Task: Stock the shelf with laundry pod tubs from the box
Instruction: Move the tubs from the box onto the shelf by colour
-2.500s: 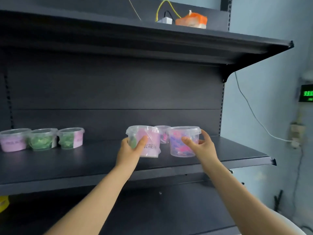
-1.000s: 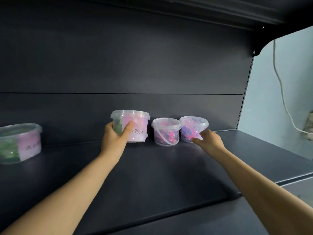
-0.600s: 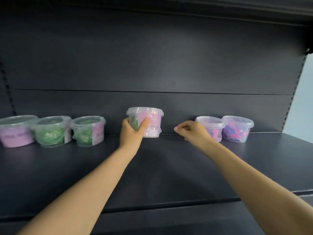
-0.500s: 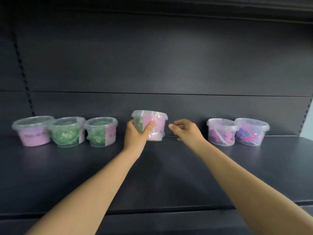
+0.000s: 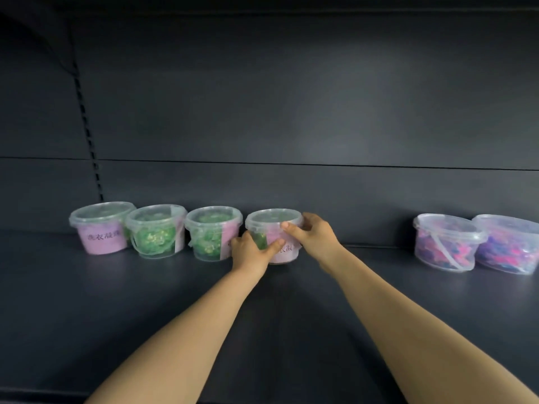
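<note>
A clear laundry pod tub (image 5: 274, 225) with green pods and a pink label stands on the dark shelf (image 5: 145, 301), right beside a row of three like tubs (image 5: 157, 231) at the back left. My left hand (image 5: 250, 253) grips its lower left side, thumb across the label. My right hand (image 5: 313, 234) holds its right side and rim. Two tubs of pink and purple pods (image 5: 446, 243) stand at the back right. The box is out of view.
The shelf's back panel (image 5: 291, 112) rises right behind the tubs. A slotted upright (image 5: 87, 132) runs down it at the left. Bare shelf surface lies between the held tub and the two tubs at the right.
The tub in my left hand has moved left along the shelf to join the row of three. My right hand left the pink-purple tub and came onto this one.
</note>
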`<move>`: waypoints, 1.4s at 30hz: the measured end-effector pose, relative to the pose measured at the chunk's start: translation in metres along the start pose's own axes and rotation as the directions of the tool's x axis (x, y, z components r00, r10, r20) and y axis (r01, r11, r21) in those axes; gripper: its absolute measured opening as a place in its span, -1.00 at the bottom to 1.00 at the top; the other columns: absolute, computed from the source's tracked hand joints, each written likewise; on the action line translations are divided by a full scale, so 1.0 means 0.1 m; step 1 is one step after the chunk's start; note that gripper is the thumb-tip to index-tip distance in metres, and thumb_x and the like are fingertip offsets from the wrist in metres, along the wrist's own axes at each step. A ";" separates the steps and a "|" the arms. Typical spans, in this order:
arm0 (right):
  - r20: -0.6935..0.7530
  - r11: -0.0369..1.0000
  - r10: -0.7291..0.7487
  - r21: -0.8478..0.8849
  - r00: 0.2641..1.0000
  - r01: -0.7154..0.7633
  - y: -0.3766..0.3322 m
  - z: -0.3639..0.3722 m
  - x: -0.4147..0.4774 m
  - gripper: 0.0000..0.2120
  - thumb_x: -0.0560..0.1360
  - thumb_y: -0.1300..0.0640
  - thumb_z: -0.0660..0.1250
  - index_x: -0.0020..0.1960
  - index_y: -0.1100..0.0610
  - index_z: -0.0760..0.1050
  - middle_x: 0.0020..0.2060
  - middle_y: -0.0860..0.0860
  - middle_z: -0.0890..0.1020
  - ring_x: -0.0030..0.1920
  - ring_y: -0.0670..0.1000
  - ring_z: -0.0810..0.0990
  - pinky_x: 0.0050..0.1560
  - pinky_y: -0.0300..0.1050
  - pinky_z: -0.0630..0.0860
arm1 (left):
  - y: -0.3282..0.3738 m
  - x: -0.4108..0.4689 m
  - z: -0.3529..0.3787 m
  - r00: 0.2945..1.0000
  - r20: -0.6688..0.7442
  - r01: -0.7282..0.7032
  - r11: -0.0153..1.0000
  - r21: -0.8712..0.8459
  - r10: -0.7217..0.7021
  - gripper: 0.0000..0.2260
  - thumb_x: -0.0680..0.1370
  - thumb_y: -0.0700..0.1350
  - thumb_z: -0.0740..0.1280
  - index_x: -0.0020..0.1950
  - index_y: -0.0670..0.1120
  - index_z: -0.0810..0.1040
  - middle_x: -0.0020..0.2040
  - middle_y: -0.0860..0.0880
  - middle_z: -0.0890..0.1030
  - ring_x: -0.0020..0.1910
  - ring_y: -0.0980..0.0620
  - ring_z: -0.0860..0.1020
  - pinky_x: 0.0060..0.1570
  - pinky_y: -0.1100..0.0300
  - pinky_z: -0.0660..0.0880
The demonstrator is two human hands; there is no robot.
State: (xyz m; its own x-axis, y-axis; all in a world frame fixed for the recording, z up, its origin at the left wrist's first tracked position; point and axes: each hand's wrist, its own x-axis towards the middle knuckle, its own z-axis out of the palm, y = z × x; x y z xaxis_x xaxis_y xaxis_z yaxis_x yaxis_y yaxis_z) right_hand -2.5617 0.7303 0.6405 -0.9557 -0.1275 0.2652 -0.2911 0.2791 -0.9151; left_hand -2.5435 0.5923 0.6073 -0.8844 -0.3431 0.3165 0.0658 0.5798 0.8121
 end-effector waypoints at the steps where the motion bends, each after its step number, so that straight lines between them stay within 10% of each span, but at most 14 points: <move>1: 0.004 1.000 -0.010 -0.001 1.000 0.010 0.04 0.01 0.00 -0.54 0.45 0.02 0.43 0.26 0.22 0.45 0.11 0.06 0.61 0.08 0.02 0.60 0.00 -0.20 0.55 | -0.03 0.02 -0.02 1.000 0.004 0.006 1.000 -0.020 -0.006 -0.49 0.43 0.10 0.43 0.23 -0.21 0.49 0.16 -0.15 0.56 0.24 -0.16 0.43 0.21 -0.03 0.42; 16: -0.093 0.976 0.012 -0.215 0.996 -0.032 -0.07 -0.02 -0.17 -0.53 0.44 -0.02 0.44 0.26 0.17 0.46 0.06 0.01 0.61 0.00 -0.04 0.56 -0.08 -0.28 0.42 | -0.07 0.04 -0.19 0.993 0.116 -0.039 0.989 0.142 0.022 -0.56 0.44 0.08 0.41 0.15 -0.21 0.51 0.10 -0.13 0.60 0.09 -0.09 0.55 0.06 0.06 0.51; 28: 0.217 0.205 0.064 -0.958 0.974 0.200 -0.63 -0.81 -1.24 -0.50 0.51 -0.14 0.27 0.32 0.15 0.40 0.24 0.07 0.53 0.24 0.12 0.48 0.20 0.04 0.47 | 0.53 -0.94 -0.96 0.848 0.458 -0.520 0.588 0.620 0.267 -0.71 0.58 -0.05 0.23 0.24 -0.16 0.45 0.20 -0.07 0.46 0.11 -0.08 0.50 0.06 0.06 0.49; 37: 0.219 0.166 0.079 -0.965 0.972 0.204 -1.12 -1.53 -2.74 -0.43 0.48 -0.18 0.29 0.36 0.13 0.37 0.27 0.06 0.50 0.26 0.11 0.47 0.21 -0.05 0.43 | 1.49 -2.51 -1.74 0.850 0.379 -0.505 0.364 0.782 0.364 -0.77 0.55 -0.04 0.17 0.11 -0.13 0.47 0.10 -0.10 0.50 0.08 -0.12 0.50 -0.03 0.04 0.47; 42: 0.173 0.180 0.048 -0.970 0.984 0.162 -1.49 -1.97 -3.56 -0.61 0.43 -0.20 0.32 0.06 0.07 0.43 0.10 0.03 0.54 0.05 0.12 0.51 0.11 0.01 0.48 | 1.93 -3.30 -2.11 0.873 0.326 -0.449 0.335 0.828 0.364 -0.72 0.58 0.00 0.15 0.18 -0.12 0.47 0.14 -0.10 0.49 0.12 -0.10 0.47 -0.04 0.06 0.43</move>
State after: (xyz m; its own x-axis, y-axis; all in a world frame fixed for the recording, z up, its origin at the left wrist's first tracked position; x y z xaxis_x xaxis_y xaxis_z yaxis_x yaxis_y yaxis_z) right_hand -2.1870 0.9217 0.7422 -0.9469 -0.2767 0.1639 -0.2487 0.9531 0.1726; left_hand -2.1418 0.6614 0.7632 -0.8986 0.1526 0.4115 0.0368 0.9605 -0.2758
